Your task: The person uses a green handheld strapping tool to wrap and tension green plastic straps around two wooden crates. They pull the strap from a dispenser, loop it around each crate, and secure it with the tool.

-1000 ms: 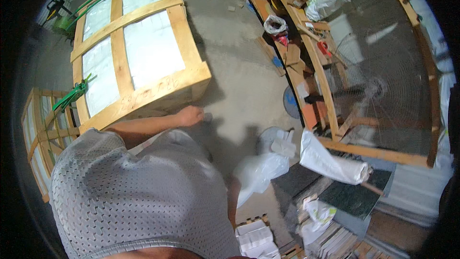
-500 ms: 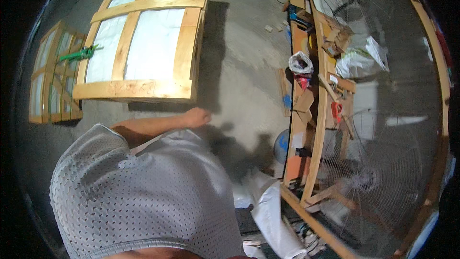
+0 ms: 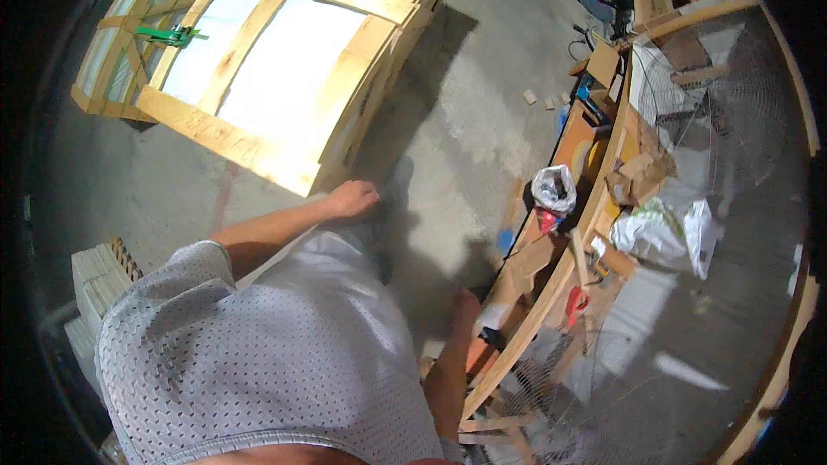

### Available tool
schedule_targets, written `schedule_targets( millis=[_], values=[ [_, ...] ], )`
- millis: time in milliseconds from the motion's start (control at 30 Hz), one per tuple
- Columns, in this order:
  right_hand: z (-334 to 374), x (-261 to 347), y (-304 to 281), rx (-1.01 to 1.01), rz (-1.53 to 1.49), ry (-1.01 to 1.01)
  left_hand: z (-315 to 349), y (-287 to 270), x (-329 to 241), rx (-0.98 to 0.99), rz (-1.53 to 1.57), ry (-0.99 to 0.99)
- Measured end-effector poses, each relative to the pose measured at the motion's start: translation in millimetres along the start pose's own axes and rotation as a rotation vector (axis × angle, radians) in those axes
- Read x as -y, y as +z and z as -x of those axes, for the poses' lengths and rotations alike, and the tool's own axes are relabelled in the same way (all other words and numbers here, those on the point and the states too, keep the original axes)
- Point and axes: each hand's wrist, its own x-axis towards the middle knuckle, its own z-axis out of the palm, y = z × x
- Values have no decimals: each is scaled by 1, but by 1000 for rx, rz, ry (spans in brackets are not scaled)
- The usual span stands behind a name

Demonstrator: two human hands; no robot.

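Observation:
My left hand (image 3: 353, 198) hangs in front of my body with its fingers curled in, and I see nothing in it. Just beyond it is the near corner of a wooden crate (image 3: 194, 127) wrapped around white sheeting. A green tool like a clamp (image 3: 172, 35) sits at the crate's left edge. At my right side, my right hand (image 3: 466, 306) is low and dim, beside the long wooden workbench (image 3: 564, 280); its fingers are too blurred to make out.
A second, smaller crate (image 3: 110, 77) stands at far left. Stacked pale boards (image 3: 103, 288) are near my left elbow. On the bench side are an open white bag (image 3: 553, 189), a crumpled white sack (image 3: 663, 237), a red-handled tool (image 3: 575, 303) and cardboard. Small blocks (image 3: 530, 97) lie on the floor.
My view has turned, so the crate and bench now slant. My right arm has come into view beside the bench. The left hand remains curled in front of me.

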Motion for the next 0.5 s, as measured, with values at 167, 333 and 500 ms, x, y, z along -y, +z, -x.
schedule_targets(
  millis=[167,333,500],
  values=[
    [-101,0,19,115,986,-745,-108,-5,17,17,120,-167],
    [-156,40,67,14,787,-401,-202,-2,60,51,-27,-332],
    [-220,123,60,263,698,-246,-266,5,95,66,-37,-504]
  ],
)
